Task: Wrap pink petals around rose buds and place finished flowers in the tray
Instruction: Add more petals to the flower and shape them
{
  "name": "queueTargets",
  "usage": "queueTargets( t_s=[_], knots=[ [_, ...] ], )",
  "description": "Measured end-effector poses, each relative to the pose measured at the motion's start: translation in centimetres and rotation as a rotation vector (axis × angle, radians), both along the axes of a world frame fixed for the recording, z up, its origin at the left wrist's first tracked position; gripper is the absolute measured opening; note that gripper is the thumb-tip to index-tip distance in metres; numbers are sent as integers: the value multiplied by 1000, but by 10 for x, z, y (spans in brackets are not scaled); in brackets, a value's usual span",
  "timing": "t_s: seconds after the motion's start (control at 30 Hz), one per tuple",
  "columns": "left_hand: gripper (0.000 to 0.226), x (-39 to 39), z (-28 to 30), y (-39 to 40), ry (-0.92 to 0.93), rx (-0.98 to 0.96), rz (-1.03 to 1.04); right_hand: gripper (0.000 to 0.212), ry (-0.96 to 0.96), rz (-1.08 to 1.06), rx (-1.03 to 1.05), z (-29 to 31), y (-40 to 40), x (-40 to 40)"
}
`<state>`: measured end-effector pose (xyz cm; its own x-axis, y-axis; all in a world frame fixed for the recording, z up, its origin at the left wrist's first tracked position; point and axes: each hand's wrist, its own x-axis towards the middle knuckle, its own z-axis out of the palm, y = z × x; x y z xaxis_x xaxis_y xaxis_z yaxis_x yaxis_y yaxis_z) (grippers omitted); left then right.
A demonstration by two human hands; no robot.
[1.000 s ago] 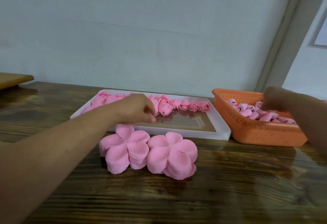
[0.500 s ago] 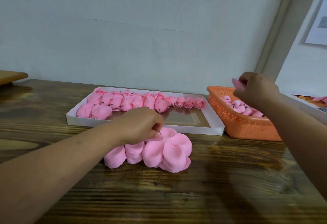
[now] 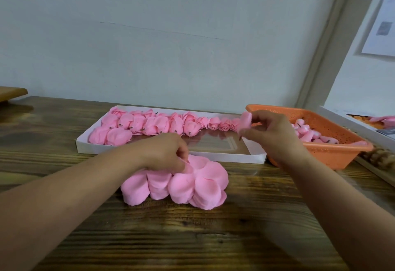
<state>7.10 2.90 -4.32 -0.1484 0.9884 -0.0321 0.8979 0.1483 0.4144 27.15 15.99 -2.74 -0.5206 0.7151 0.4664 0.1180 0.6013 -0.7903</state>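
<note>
The left hand [image 3: 165, 153] pinches a petal off the stacks [image 3: 188, 185] on the worktop [image 3: 192, 238], while the right hand [image 3: 271, 133] holds a bud [image 3: 245, 122] above the tray [image 3: 171, 152].

A dark wooden table [image 3: 192, 238] is filling the near part. A pale blue-grey wall [image 3: 171, 35] is standing behind it. At far right a grey frame [image 3: 327, 41] is rising, with a paper sheet [image 3: 380, 29] hanging beside it.

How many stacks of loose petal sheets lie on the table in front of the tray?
2. The left stack lies partly under the left hand, whose fingers pinch a sheet. The right stack touches it, just in front of the white tray. None seems hidden.
</note>
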Motion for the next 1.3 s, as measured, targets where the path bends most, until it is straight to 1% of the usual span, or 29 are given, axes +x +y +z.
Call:
queueTargets(
  t_s=[0.1, 0.13, 0.2, 0.27, 0.33, 0.37, 0.43, 0.47, 0.57, 0.73, 0.9, 1.07, 1.3],
  knots=[
    [19, 5, 4, -3, -240, 55, 117, 20, 130, 220, -194, -2, -18, -6],
    [23, 8, 5, -4, -365, 77, 150, 19, 141, 274, -233, -3, -23, -9],
    [26, 16, 5, -4, -687, 103, 203, 18, 137, 339, -283, -6, -32, -16],
    [21, 24, 6, -5, -984, 96, 237, 15, 110, 353, -271, -8, -37, -20],
    [16, 30, 6, -7, -1240, 71, 224, 12, 88, 341, -232, -10, -40, -22],
    [17, 33, 6, -8, -1361, 64, 209, 11, 81, 330, -217, -10, -40, -22],
    [23, 37, 4, -11, -1556, 70, 182, 9, 70, 304, -204, -10, -40, -20],
    [25, 39, 2, -12, -1605, 75, 171, 9, 64, 292, -198, -10, -40, -18],
    [38, 42, -4, -13, -1631, 70, 188, 9, 37, 252, -151, -10, -40, -15],
    [50, 45, -8, -16, -1640, 74, 176, 11, 11, 243, -87, -11, -40, -10],
    [62, 48, -5, -17, -1600, 159, 154, 12, -32, 230, -62, -14, -38, -9],
    [59, 46, -7, -14, -1631, 185, 197, 10, -3, 218, -77, -16, -36, -8],
    [52, 47, -7, -14, -1627, 148, 107, 9, 159, 181, -102, -12, -38, -9]
  ],
)
